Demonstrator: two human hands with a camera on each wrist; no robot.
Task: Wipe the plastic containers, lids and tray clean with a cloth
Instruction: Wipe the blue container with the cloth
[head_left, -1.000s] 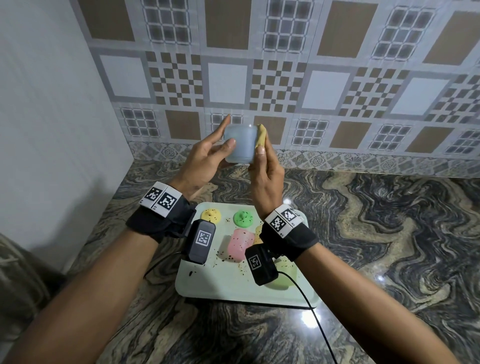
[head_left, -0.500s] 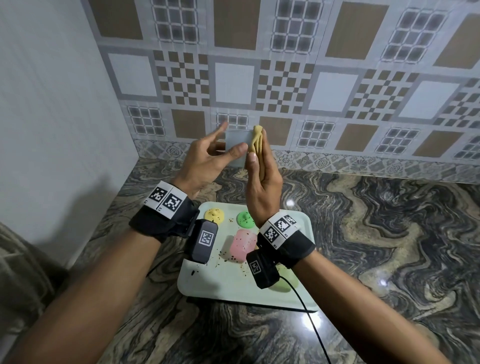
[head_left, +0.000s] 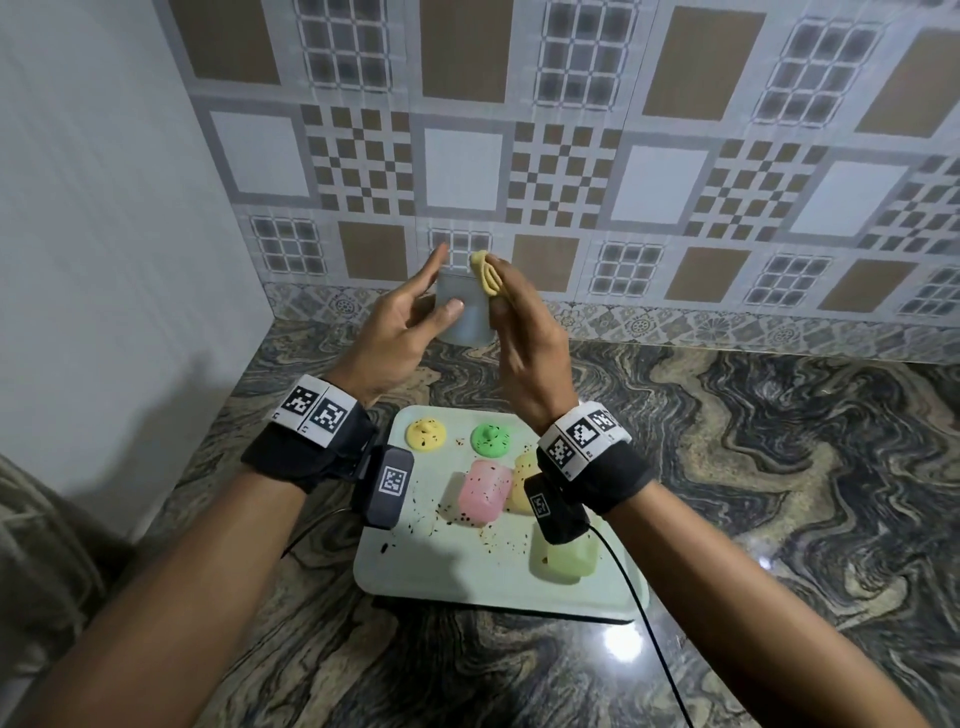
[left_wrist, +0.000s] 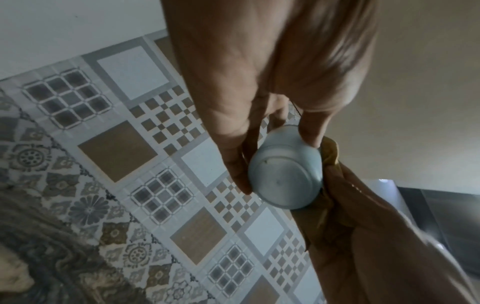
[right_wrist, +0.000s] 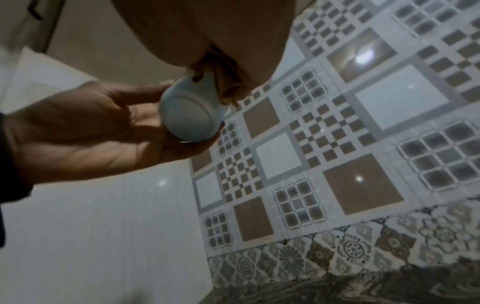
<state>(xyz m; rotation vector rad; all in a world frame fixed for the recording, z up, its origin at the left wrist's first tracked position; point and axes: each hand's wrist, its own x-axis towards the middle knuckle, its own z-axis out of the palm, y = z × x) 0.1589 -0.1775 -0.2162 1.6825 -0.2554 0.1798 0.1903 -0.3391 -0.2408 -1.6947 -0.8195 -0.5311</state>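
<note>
My left hand (head_left: 410, 317) holds a pale blue plastic container (head_left: 465, 317) up in front of the tiled wall, thumb and fingers round its sides. Its round base (left_wrist: 284, 181) shows in the left wrist view and again (right_wrist: 188, 117) in the right wrist view. My right hand (head_left: 519, 327) grips a folded yellow cloth (head_left: 485, 275) and presses it against the container's right side. Below on the counter lies a pale green tray (head_left: 467, 577) strewn with dark specks. On it are a yellow lid (head_left: 426, 434), a green lid (head_left: 491, 439), a pink container (head_left: 480, 491) and a light green container (head_left: 563, 561).
The tray lies on a dark marbled counter (head_left: 779, 467) that meets a patterned tiled wall (head_left: 571, 156) behind and a plain white wall (head_left: 104, 234) at the left. A black cable (head_left: 649, 623) runs from the right wrist camera across the tray's front right corner.
Both hands have stayed raised with the container and cloth. The cloth has shifted up along the container's right side, and the container has turned in my left hand.
</note>
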